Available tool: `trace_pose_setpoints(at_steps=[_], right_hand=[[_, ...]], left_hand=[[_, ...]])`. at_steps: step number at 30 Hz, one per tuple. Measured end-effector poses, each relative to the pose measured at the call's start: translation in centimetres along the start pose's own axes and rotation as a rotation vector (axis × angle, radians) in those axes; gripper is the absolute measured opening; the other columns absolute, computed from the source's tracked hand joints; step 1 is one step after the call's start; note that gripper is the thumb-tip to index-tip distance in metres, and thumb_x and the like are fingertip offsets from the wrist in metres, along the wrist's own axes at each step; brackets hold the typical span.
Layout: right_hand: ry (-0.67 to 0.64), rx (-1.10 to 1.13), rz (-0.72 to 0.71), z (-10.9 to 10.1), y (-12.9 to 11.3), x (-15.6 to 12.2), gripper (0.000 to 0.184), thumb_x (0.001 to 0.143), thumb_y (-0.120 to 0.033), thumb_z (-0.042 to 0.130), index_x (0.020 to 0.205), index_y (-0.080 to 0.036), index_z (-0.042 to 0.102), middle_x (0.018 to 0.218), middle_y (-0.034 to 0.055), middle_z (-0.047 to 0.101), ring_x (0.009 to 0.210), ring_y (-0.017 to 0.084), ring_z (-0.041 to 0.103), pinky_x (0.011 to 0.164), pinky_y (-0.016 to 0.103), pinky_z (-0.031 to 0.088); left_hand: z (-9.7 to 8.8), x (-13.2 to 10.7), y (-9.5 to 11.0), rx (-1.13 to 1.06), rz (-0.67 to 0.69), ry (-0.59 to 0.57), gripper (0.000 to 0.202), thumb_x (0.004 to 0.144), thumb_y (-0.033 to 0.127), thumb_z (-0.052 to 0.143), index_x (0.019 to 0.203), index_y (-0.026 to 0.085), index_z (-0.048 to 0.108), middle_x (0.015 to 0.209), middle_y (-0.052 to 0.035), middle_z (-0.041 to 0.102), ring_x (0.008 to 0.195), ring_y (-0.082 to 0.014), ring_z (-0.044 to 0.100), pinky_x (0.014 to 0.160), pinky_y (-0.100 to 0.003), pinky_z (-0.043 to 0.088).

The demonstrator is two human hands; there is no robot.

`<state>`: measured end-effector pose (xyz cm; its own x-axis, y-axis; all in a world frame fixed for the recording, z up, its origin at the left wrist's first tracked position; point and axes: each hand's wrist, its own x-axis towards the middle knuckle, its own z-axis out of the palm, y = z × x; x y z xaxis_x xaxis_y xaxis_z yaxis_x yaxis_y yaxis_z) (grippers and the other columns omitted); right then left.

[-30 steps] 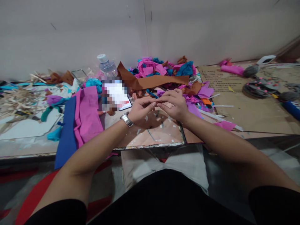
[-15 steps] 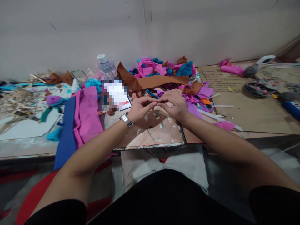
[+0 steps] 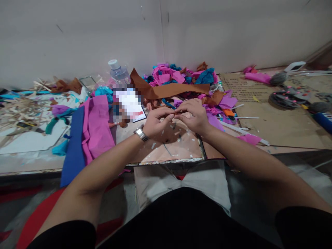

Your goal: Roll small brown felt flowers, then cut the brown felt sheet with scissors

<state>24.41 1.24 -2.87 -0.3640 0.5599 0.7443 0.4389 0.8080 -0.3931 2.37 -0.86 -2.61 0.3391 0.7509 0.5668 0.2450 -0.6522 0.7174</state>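
Fingers (image 3: 168,117) of the left hand (image 3: 155,125) and right hand (image 3: 194,117) meet, pinched on a tiny brown scrap (image 3: 177,112) just above the table (image 3: 171,152). If the pinch loosens, the scrap could drop and be lost among the coloured paper scraps (image 3: 178,76) beyond.

No legible writing.
Dark printed lines cross the cardboard sheet (image 3: 241,88) at the right, but they are too small and blurred to read.

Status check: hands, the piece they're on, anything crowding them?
Left hand and right hand both pinched on small brown scrap, fingertips meeting. Held above the pink board. Coloured paper pile close behind; nothing blocking the hands.
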Motion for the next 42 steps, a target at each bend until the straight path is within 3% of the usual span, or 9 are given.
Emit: trace_pose_setpoints(at_steps=[5,9,15,20,33,38,42], right_hand=[[0.011,0.014,-0.013,0.07,-0.01,-0.05,0.041,0.099,-0.067,0.068,0.098,-0.027,0.080,0.096,0.0047,0.083,0.100,0.027,0.074,0.102,0.048,0.042],[-0.020,0.013,0.018,0.08,-0.06,-0.10,0.039,0.102,-0.064,0.067,0.099,-0.027,0.079,0.096,0.0048,0.084,0.099,0.027,0.074,0.104,0.049,0.040],[-0.017,0.018,0.008,0.03,-0.09,0.03,0.044,0.102,-0.068,0.064,0.101,-0.027,0.079,0.098,0.0051,0.085,0.098,0.027,0.074,0.101,0.050,0.040],[-0.004,0.012,-0.001,0.08,-0.18,0.00,0.040,0.108,-0.060,0.058,0.098,-0.026,0.078,0.095,0.0046,0.083,0.095,0.026,0.073,0.101,0.048,0.040],[0.030,0.012,-0.016,0.45,-0.09,-0.19,0.013,0.099,-0.033,0.067,0.089,-0.024,0.067,0.085,0.0014,0.075,0.086,0.022,0.067,0.097,0.045,0.038],[0.050,0.015,-0.030,0.49,-0.04,-0.15,0.011,0.097,-0.030,0.070,0.088,-0.024,0.069,0.086,0.0007,0.077,0.086,0.022,0.068,0.095,0.044,0.038],[0.047,0.014,-0.027,0.43,-0.24,-0.08,0.015,0.099,-0.035,0.070,0.087,-0.025,0.069,0.088,0.0012,0.079,0.086,0.023,0.069,0.096,0.045,0.038]], left_hand=[[0.08,-0.05,-0.34,-0.064,-0.093,0.031,0.043,0.097,0.060,0.073,0.094,0.018,0.083,0.080,-0.0075,0.078,0.071,-0.0160,0.069,0.072,-0.030,0.058],[0.47,-0.14,-0.28,-0.127,-0.152,0.042,0.047,0.096,0.063,0.074,0.102,0.017,0.080,0.080,-0.0062,0.077,0.069,-0.0140,0.069,0.067,-0.027,0.057],[0.55,0.08,-0.50,-0.200,-0.150,0.112,0.045,0.100,0.063,0.070,0.098,0.018,0.077,0.074,-0.0039,0.073,0.063,-0.0123,0.066,0.064,-0.027,0.057],[0.60,0.15,-0.77,-0.213,-0.148,0.128,0.045,0.098,0.063,0.071,0.097,0.018,0.076,0.077,-0.0039,0.073,0.062,-0.0111,0.065,0.063,-0.026,0.057],[0.62,-0.13,-0.04,-0.126,-0.126,0.099,0.042,0.098,0.058,0.073,0.100,0.018,0.085,0.079,-0.0070,0.080,0.065,-0.0136,0.070,0.064,-0.027,0.057],[0.45,-0.14,0.06,0.028,-0.007,0.079,0.039,0.099,0.056,0.073,0.106,0.020,0.087,0.091,-0.0093,0.083,0.081,-0.0177,0.074,0.078,-0.032,0.059],[0.33,-0.02,-0.14,0.026,-0.013,0.096,0.037,0.097,0.055,0.076,0.105,0.020,0.088,0.091,-0.0096,0.084,0.082,-0.0188,0.075,0.080,-0.033,0.059]])
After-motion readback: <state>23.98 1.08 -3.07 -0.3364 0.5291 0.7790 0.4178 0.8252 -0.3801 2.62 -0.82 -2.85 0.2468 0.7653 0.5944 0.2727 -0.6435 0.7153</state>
